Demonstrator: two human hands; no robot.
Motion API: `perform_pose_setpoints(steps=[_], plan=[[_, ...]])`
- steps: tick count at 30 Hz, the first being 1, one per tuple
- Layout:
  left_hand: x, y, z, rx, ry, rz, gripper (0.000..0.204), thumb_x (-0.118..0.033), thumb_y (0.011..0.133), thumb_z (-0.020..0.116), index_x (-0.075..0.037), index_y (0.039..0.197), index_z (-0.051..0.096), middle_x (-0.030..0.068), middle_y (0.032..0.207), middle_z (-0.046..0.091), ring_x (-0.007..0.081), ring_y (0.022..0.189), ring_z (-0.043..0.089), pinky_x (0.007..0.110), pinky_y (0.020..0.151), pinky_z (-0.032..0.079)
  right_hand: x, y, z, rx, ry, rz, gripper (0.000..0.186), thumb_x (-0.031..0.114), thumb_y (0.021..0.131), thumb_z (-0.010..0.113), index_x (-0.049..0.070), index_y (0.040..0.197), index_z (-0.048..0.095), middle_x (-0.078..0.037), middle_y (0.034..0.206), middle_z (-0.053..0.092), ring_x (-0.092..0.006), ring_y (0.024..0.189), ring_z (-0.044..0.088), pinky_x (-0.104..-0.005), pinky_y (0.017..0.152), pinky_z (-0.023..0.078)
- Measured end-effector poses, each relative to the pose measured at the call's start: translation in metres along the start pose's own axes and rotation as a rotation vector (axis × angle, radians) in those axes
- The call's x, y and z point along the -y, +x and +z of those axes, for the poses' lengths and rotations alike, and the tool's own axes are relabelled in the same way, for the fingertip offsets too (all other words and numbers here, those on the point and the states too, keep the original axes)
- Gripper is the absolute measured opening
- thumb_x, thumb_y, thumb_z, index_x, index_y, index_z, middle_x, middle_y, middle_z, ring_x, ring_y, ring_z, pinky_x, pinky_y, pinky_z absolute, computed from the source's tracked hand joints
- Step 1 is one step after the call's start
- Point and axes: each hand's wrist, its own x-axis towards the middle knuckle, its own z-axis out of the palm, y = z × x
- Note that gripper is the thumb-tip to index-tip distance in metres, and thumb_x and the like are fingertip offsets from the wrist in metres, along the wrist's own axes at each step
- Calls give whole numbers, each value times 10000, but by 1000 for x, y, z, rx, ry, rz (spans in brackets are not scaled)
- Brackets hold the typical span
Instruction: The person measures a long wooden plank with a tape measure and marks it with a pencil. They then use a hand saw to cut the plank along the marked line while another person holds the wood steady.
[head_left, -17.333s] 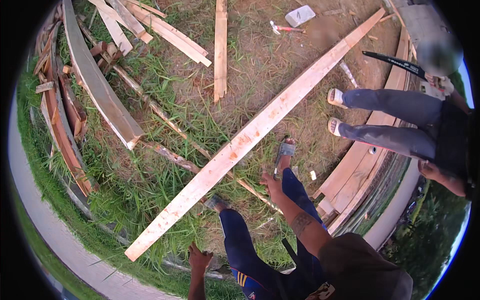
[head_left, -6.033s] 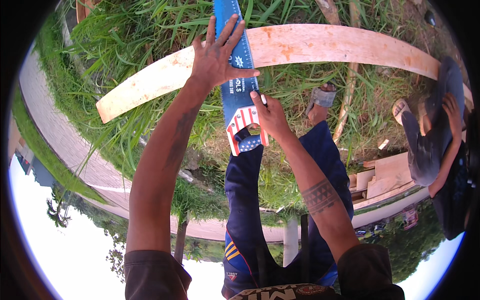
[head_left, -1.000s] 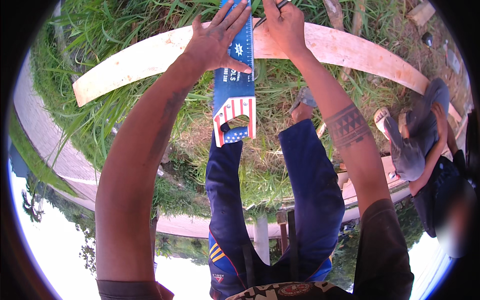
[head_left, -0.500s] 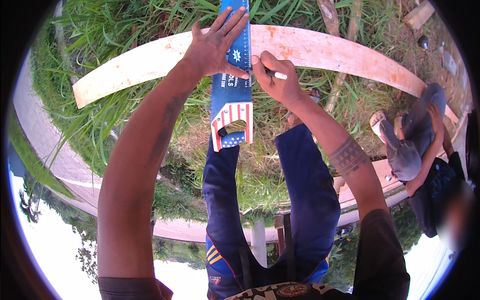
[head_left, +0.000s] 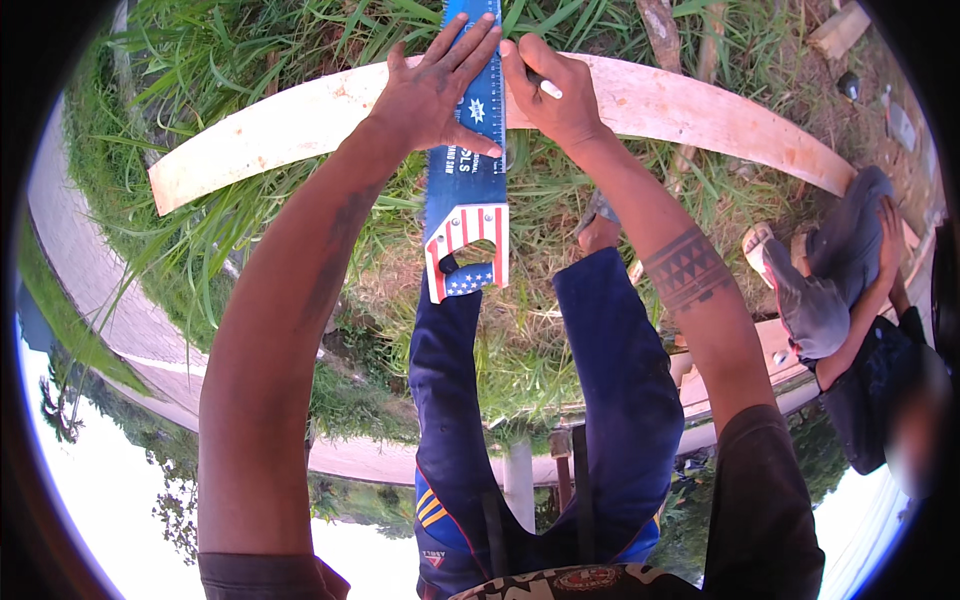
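A hand saw (head_left: 466, 180) with a blue blade and a red-and-white striped, star-patterned handle lies across a long, pale wooden plank (head_left: 270, 128). Spread flat over the blade, my left hand (head_left: 428, 98) presses it against the wood, fingers pointing away from me. Close by the blade's right edge, which carries ruler marks, my right hand (head_left: 562, 95) grips a pen (head_left: 551, 89). Only the pen's white end shows clearly; its tip is hidden behind my fingers, near the plank's far edge. The saw's handle points toward me, above my left trouser leg.
Tall grass (head_left: 230, 60) surrounds the plank. At the right, a person (head_left: 850, 270) sits beside the plank's right end, one hand on a leg. Sticks (head_left: 660, 35) and a wood block (head_left: 838, 30) lie at the far right. A paved road (head_left: 90, 250) curves along the left.
My right hand, holding the pen, has moved away from me along the blade's edge, from the plank's near edge toward its far edge. My left hand stays on the saw.
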Motion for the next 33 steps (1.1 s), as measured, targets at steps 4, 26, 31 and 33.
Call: perform_pose_setpoints(steps=[4, 26, 31, 33], plan=[[-1, 0, 2, -11, -15, 5, 1538, -899, 450, 759, -233, 1677, 114, -44, 1748, 95, 225, 1607, 120, 789, 1131, 284, 15, -35, -3, 8, 44, -1, 257, 117, 1006, 679, 53, 827, 506, -103, 638, 523, -243, 546, 567, -359, 516, 452], [-2, 0, -1, 61, 35, -23, 1514, -931, 498, 708, -236, 1680, 67, -63, 1752, 49, 199, 1611, 79, 770, 1119, 332, 26, -63, -14, 52, 110, 145, 269, 97, 1007, 664, 53, 811, 486, -99, 586, 514, -231, 479, 514, -354, 477, 417], [-2, -1, 1, 40, 26, -25, 1541, -924, 459, 724, -229, 1679, 89, -48, 1752, 67, 209, 1610, 96, 769, 1126, 313, 25, -65, -15, 41, 108, 219, 280, 103, 1008, 651, 43, 792, 484, -145, 560, 500, -311, 447, 534, -373, 449, 404], [-2, 0, 0, 12, 19, -7, 1562, -924, 434, 729, -222, 1679, 98, -39, 1752, 80, 215, 1609, 105, 769, 1130, 304, 9, -53, -11, 38, 161, 307, 297, 124, 1017, 640, 38, 783, 479, -149, 547, 490, -310, 444, 579, -375, 437, 406]])
